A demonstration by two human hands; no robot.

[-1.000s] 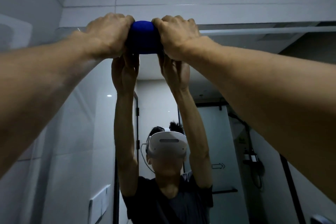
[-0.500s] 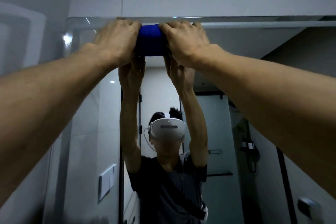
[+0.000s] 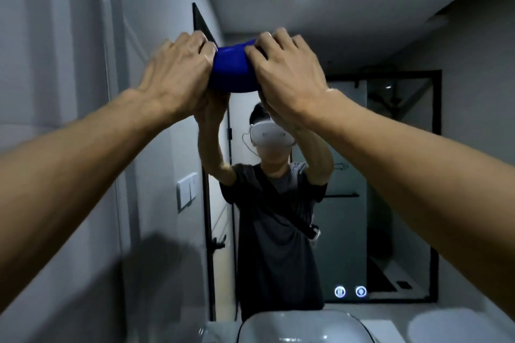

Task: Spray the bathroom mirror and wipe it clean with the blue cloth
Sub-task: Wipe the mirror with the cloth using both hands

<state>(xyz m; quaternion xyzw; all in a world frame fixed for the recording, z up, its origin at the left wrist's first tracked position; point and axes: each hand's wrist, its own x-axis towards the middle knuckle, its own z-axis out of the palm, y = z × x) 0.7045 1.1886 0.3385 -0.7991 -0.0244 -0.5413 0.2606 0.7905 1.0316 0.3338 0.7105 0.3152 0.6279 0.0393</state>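
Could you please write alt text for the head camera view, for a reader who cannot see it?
Two bare hands, left hand and right hand, press a bunched blue cloth against a bathroom mirror. The mirror reflects the person with raised arms, and a white basin sits below.

cloth [image 3: 233, 68] between hands, against mirror [image 3: 390, 22]

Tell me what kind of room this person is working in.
Most likely a bathroom. Both hands press a blue cloth against a large wall mirror, a white basin sits just below it, and the reflection shows what looks like a black-framed glass shower screen.
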